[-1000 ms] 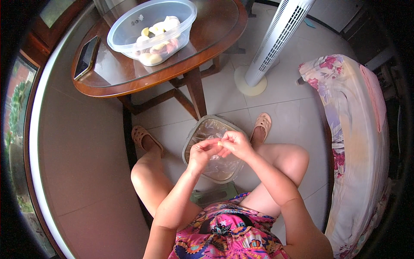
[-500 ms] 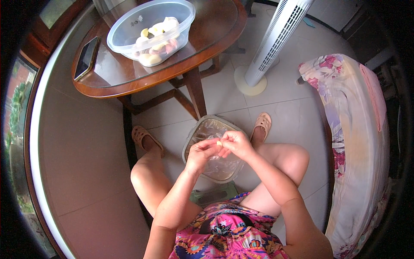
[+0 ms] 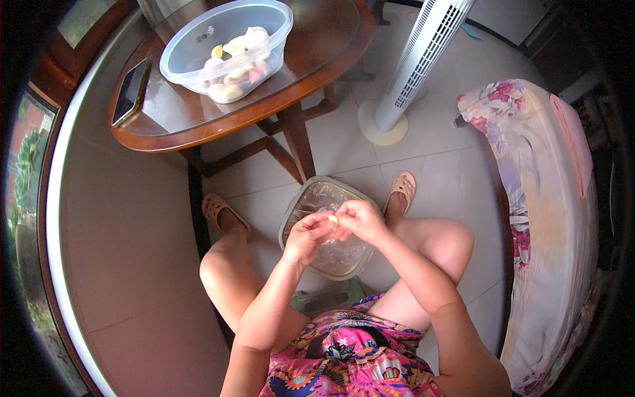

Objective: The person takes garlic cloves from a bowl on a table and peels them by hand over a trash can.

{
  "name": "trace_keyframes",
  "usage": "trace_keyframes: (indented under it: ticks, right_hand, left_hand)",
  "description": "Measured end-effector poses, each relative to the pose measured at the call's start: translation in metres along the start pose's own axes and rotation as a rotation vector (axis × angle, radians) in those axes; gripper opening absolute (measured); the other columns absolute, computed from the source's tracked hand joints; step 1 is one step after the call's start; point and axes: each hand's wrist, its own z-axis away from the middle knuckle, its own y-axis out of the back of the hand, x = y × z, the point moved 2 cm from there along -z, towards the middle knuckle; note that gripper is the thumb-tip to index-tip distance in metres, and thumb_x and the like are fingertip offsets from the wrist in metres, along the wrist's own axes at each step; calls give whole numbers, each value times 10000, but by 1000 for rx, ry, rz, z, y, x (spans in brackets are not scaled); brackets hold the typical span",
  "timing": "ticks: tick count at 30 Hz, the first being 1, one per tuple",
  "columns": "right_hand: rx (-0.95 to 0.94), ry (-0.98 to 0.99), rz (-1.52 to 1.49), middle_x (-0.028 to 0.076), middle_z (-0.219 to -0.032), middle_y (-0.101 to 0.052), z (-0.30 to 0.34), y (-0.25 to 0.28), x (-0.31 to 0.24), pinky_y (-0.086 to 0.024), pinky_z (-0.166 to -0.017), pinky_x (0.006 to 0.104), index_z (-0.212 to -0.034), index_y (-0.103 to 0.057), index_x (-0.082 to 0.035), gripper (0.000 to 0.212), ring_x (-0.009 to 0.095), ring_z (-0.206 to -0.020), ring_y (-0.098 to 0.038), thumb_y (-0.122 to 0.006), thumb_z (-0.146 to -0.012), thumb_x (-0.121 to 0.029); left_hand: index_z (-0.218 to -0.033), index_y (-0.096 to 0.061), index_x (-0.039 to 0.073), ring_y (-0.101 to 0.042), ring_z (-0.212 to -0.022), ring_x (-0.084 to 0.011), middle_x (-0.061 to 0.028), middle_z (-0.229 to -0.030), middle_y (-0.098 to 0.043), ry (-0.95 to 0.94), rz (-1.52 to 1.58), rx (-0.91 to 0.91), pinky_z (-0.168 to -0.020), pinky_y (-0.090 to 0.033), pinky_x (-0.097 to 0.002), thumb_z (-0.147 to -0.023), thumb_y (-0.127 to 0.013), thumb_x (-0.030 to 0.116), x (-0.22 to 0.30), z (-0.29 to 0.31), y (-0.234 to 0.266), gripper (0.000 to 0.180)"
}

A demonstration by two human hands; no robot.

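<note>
Head view: left hand and right hand pinch pale piece.

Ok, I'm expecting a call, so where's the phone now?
In the head view, the phone lies upper left, on the wooden table, left of the clear bowl.

Beyond the right hand, a gap opened, hemmed by the wooden table leg and tower fan.
</note>
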Motion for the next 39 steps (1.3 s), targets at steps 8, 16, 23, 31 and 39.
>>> trace_keyframes:
  ticks: [8, 16, 23, 31, 39]
  right_hand:
    - [159, 128, 126, 37, -610, -537, -1, -1, 2, -411, -427, 183, -738, -520, 0, 78, 74, -501, -510, -504, -761, -73]
    - [225, 318, 360, 13, -590, -550, 0, -4, 1, -405, -459, 180, -704, -536, 6, 67, 50, -525, -509, -542, -728, -56]
    - [169, 210, 164, 22, -614, -546, -2, 1, 6, -407, -467, 181, -700, -526, 14, 64, 49, -541, -506, -536, -729, -42]
    - [200, 312, 215, 32, -633, -550, 4, -10, -7, -416, -488, 199, -722, -530, 5, 75, 71, -538, -519, -559, -720, -64]
    - [375, 458, 464, 82, -594, -516, -7, -1, 11, -408, -501, 277, -694, -482, -10, 64, 154, -538, -511, -522, -690, -59]
  left_hand:
    - [-954, -515, 28, -548, -740, -158, -72, -839, -555, -27, 18, 34, -685, -472, -270, -748, -513, 22, 2, -2, -2, 205]
    - [-907, -537, 4, -543, -717, -121, -66, -820, -562, -211, -208, 75, -668, -452, -228, -723, -553, 18, 1, -2, -2, 185]
    - [-918, -527, -6, -537, -751, -134, -71, -847, -553, -183, -151, 36, -702, -455, -234, -734, -523, -10, 2, 1, -6, 184]
    - [-935, -503, 13, -526, -755, -130, -51, -840, -530, -164, -33, 72, -698, -461, -229, -748, -506, -7, 3, 1, -6, 188]
    - [-924, -480, 10, -519, -811, -146, -58, -880, -518, -131, -23, 39, -745, -448, -243, -768, -479, 10, -1, -3, -2, 156]
